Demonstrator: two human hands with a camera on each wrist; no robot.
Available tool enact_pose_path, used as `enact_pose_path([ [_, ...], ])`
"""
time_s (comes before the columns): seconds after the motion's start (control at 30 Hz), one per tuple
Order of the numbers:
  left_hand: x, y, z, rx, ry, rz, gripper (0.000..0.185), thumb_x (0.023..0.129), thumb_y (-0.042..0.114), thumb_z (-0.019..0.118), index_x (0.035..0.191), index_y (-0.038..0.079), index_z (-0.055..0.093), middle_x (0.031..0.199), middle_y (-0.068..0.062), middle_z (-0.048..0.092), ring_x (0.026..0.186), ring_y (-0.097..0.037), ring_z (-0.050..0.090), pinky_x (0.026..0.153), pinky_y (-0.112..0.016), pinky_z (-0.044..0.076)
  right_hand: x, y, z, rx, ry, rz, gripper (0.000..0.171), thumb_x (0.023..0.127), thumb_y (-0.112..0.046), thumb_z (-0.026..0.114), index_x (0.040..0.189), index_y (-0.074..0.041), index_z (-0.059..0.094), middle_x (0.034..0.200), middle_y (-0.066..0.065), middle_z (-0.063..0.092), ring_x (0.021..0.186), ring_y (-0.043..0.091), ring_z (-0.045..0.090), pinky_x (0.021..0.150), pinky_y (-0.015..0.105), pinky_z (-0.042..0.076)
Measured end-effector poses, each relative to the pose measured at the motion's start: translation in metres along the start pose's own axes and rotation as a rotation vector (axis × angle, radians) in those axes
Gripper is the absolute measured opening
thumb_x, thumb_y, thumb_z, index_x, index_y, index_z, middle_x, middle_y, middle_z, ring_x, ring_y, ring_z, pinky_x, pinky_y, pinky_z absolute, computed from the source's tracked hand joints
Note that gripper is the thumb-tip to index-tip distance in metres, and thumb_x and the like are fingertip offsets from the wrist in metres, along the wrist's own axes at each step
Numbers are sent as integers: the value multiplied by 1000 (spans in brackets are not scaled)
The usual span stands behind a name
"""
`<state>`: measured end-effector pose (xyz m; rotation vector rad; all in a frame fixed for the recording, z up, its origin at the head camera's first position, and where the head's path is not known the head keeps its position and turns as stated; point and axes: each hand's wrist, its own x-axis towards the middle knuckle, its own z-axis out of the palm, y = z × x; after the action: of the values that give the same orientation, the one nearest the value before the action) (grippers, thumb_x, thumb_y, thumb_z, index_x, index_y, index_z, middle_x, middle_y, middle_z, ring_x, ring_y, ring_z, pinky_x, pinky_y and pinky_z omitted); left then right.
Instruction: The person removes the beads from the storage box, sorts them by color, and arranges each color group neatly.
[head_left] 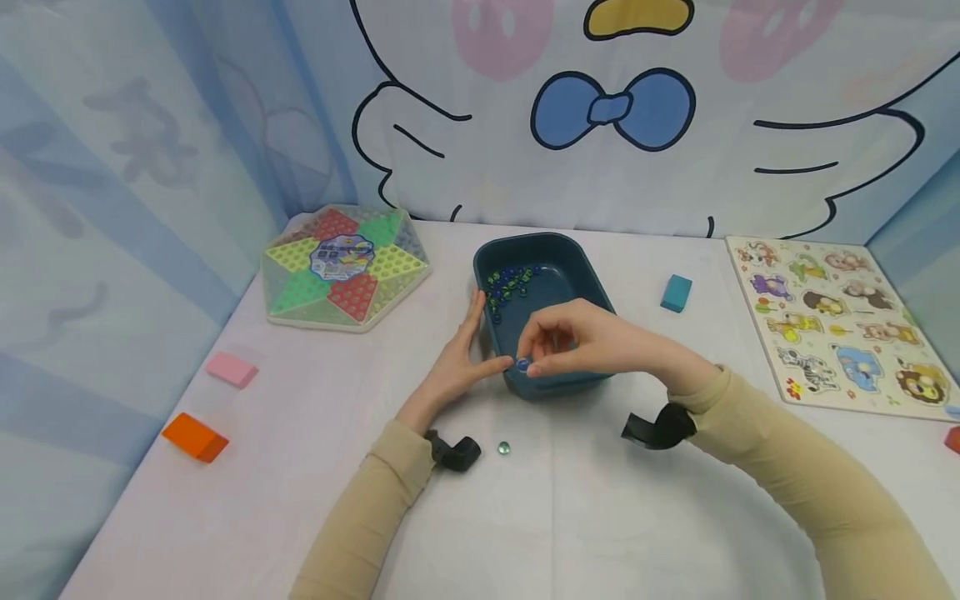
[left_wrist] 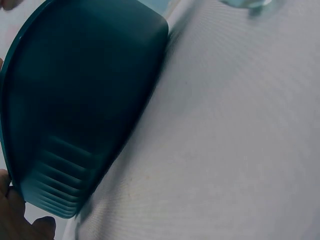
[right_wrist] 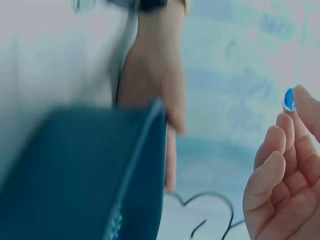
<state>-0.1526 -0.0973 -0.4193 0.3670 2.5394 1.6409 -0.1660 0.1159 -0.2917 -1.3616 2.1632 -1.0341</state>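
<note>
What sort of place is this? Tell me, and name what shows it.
Probably a children's play corner or a staged toy table: a cartoon bird curtain hangs behind, a Chinese checkers board and an animal peg puzzle lie on the white table, and the right hand pinches a blue marble.

A dark teal tub [left_wrist: 85,95] fills the left half of the view, seen from outside, its wall ribbed with shallow ridges near the lower corner. The left hand's fingers [left_wrist: 20,220] show only as tips at the bottom left, touching that ribbed corner from below. To the right of the fingers spreads the white cloth of the desk [left_wrist: 230,140].
</note>
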Motion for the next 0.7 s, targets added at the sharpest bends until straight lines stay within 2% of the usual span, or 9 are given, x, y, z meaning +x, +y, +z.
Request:
enact_pose_path([
  [0.17,0,-1,0,4,-1,8,100,80,38,69,149,29,-2,155,10,-8,143,-18,4,114,-50,11,-13,-8,24,39,-14,-81,11,84,-19,68,93,-16,65,72,-7,57,61,6,50,51,21,44],
  [0.33,0,-2,-2,-9,-6,6,104,75,58,67,148,34,-3,154,15,-9,143,-14,2,114,-48,10,-22,-8,49,69,-54,-111,11,85,-20,67,94,-14,64,71,-4,56,60,2,48,50,20,44],
  [0.43,0,-2,-2,-15,-8,19,106,72,65,64,148,36,-3,155,11,-8,143,-14,2,114,-49,10,-25,-4,64,78,-72,-96,12,85,-22,67,94,-15,64,72,-4,56,61,0,48,50,19,44],
  [0.6,0,-2,-2,-14,-3,35,102,75,57,66,148,36,-3,156,6,-8,143,-14,2,114,-50,11,-27,6,85,60,-82,-50,14,84,-26,67,94,-16,65,73,-6,58,61,-3,46,51,16,42],
  [0.7,-1,-1,-2,-11,-3,35,103,75,58,66,148,35,-3,156,7,-7,143,-14,2,114,-50,12,-26,12,95,41,-83,-14,14,82,-25,69,92,-16,66,73,-7,57,59,-4,44,51,14,40],
])
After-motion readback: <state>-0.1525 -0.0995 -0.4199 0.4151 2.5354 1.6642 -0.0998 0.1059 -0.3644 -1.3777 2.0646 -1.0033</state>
